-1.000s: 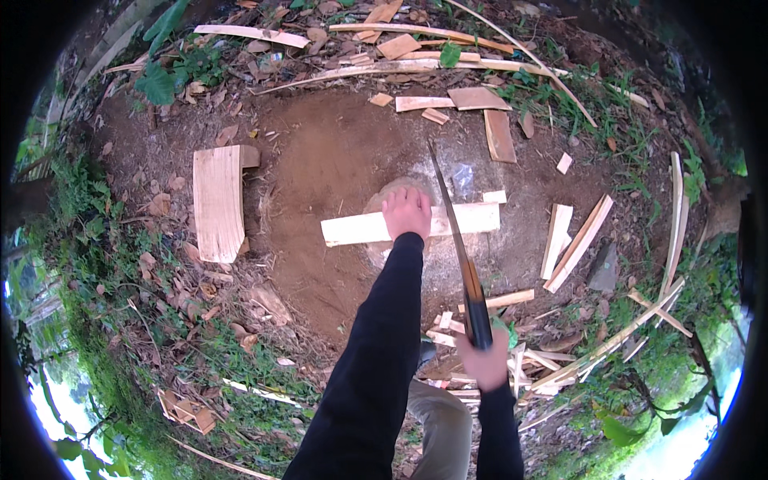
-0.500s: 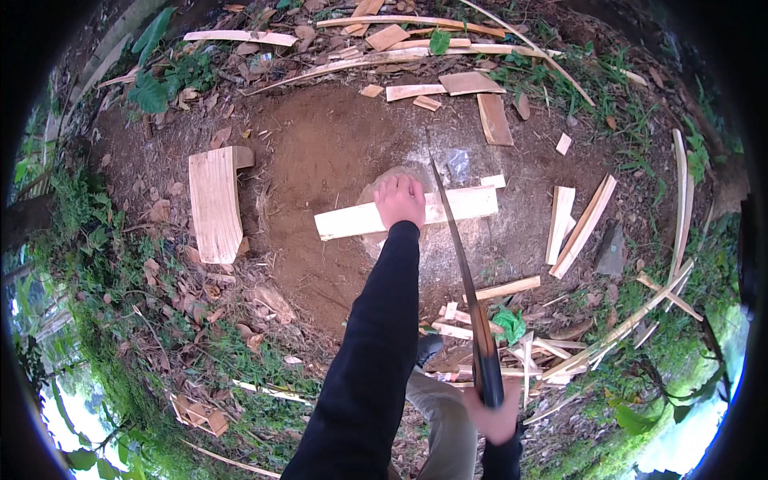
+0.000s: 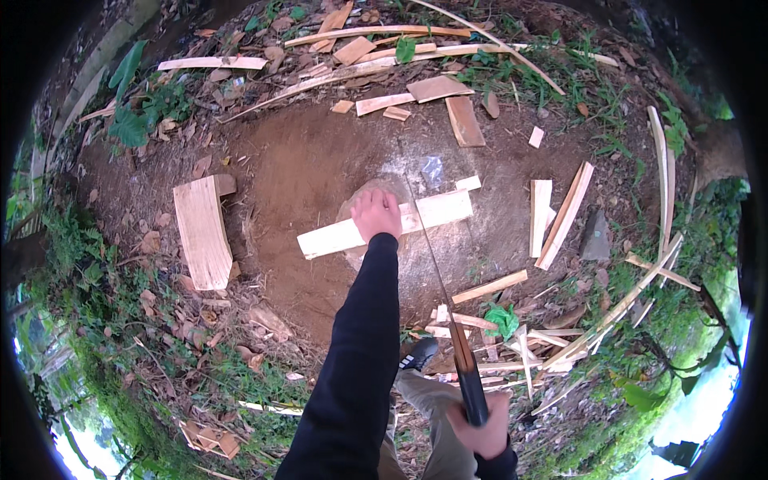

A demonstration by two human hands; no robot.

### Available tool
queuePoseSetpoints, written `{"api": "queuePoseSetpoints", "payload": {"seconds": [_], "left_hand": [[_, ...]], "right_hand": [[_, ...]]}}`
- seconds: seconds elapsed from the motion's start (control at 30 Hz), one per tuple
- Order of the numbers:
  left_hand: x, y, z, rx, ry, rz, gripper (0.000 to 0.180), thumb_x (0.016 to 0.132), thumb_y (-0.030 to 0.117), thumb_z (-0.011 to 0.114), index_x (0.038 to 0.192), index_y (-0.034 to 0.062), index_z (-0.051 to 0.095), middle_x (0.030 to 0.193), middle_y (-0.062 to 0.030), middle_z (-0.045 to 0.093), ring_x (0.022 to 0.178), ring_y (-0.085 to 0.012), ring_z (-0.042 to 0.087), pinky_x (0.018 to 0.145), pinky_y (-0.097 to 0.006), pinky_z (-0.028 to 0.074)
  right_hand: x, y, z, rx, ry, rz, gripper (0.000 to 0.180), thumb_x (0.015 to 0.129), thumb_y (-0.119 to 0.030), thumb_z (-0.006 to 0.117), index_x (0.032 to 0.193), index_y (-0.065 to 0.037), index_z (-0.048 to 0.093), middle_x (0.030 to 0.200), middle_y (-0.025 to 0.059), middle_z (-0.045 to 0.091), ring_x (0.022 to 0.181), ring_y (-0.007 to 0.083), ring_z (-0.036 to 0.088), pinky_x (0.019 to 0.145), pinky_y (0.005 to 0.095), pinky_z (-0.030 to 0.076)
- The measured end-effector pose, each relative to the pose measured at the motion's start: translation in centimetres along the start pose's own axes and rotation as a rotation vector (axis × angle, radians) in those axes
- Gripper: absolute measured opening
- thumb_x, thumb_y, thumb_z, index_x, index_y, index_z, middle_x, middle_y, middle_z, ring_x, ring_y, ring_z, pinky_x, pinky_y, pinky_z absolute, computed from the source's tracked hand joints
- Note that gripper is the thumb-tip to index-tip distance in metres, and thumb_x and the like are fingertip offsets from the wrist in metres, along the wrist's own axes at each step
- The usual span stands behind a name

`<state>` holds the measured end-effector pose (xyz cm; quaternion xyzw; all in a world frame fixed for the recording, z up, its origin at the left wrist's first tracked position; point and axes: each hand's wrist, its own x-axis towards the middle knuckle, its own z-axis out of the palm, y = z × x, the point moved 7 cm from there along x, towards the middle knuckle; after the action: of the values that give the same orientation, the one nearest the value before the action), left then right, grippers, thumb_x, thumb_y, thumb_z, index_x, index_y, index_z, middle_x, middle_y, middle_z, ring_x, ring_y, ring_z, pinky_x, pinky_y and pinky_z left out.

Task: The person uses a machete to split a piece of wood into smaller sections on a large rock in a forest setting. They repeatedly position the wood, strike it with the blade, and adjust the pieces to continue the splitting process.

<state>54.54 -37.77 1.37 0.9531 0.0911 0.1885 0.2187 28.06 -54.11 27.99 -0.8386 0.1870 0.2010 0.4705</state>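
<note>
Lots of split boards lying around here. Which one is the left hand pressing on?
The long pale board lying across the stump at the centre. The left hand rests on its middle; the other boards lie loose on the dirt, untouched.

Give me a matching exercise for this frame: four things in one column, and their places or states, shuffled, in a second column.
Things:
1. left hand
2. right hand
3. wide board
4. green rag

Places or states:
a. lies on the dirt far to the left
b. grips the dark handle of the long blade
c. presses down on the pale plank across the stump
d. sits among the thin wood strips to the right of the blade

Pairs: 1-c, 2-b, 3-a, 4-d
</note>
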Motion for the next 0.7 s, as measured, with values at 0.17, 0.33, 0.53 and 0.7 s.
{"api": "queuePoseSetpoints", "payload": {"seconds": [0.17,0.33,0.53,0.7], "left_hand": [[-0.5,-0.1,-0.2,-0.005,-0.011,0.014,0.020,0.085,0.023,0.059,0.069,0.0111,0.054,0.076,-0.0055,0.055,0.078,-0.0274,0.055,0.072,-0.043,0.041],[0.1,-0.7,-0.5,0.025,-0.015,-0.013,0.019,0.085,0.022,0.059,0.070,0.0111,0.054,0.078,-0.0055,0.056,0.079,-0.0276,0.056,0.073,-0.043,0.041],[-0.2,0.7,0.1,-0.009,-0.070,-0.008,0.018,0.085,0.022,0.059,0.072,0.0107,0.056,0.080,-0.0062,0.056,0.082,-0.0277,0.056,0.074,-0.043,0.040],[0.1,-1.0,0.0,0.031,-0.097,-0.023,0.017,0.086,0.023,0.059,0.074,0.0107,0.059,0.081,-0.0066,0.057,0.084,-0.0277,0.056,0.075,-0.044,0.041]], "right_hand": [[11.6,1.4,4.2,0.035,0.077,-0.013,0.028,0.073,-0.015,0.076,0.059,-0.002,0.056,0.052,0.0078,0.054,0.048,0.0192,0.054,0.049,0.0331,0.041],[-2.3,0.3,0.2,-0.045,-0.086,0.100,0.012,0.066,-0.014,0.072,0.066,-0.007,0.062,0.055,0.0084,0.060,0.050,0.0246,0.063,0.061,0.0320,0.053],[11.0,3.0,4.0,0.017,0.220,-0.113,0.026,0.073,-0.015,0.076,0.058,-0.003,0.057,0.048,0.0040,0.051,0.043,0.0135,0.052,0.046,0.0298,0.040],[2.0,-0.5,1.6,0.034,0.069,-0.075,0.018,0.069,-0.009,0.071,0.059,-0.005,0.056,0.048,0.0045,0.050,0.041,0.0149,0.051,0.045,0.0290,0.040]]}}
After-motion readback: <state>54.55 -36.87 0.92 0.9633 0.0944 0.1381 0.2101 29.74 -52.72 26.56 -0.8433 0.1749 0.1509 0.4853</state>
